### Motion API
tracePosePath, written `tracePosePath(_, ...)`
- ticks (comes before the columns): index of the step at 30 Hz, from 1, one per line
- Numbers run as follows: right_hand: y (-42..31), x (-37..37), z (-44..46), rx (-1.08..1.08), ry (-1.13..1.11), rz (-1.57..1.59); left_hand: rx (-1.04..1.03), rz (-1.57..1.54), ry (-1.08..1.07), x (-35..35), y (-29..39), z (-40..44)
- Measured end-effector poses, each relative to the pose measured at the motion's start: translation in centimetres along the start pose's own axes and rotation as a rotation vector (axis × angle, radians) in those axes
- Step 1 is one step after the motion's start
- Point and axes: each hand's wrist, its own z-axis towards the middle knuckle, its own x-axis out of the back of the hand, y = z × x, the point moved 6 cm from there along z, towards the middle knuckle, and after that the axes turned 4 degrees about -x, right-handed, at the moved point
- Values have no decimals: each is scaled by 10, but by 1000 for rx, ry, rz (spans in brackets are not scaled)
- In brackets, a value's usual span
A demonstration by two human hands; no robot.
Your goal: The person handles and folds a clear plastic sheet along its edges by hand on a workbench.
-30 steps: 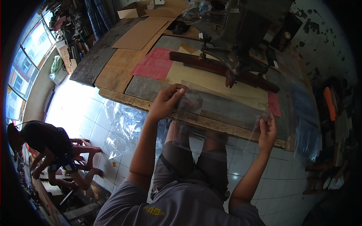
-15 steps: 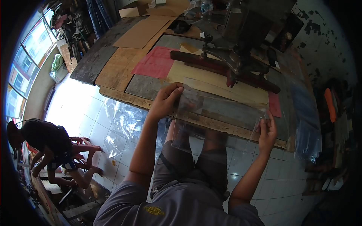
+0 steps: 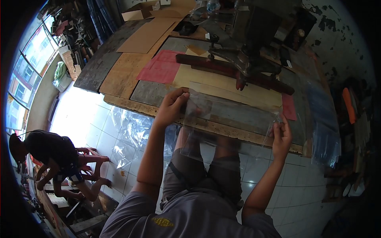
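At the top of the view is an open cardboard box, with a clear plastic bottle farther right. On the left, a person in a dark top and cap bends beside a red stool on the white tiled floor. A green-and-white bag stands near the window. Dark patches mark the right-hand wall, near a long orange object.
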Motion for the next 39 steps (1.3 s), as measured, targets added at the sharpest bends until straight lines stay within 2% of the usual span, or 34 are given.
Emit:
tracePosePath(20, 0, 0, 0, 4, -3, -29, 62, -90, 20, -1, 1, -2)
tracePosePath(39, 5, 2, 2, 12, -10, -53, -90, -70, -154, -8, 15, -2)
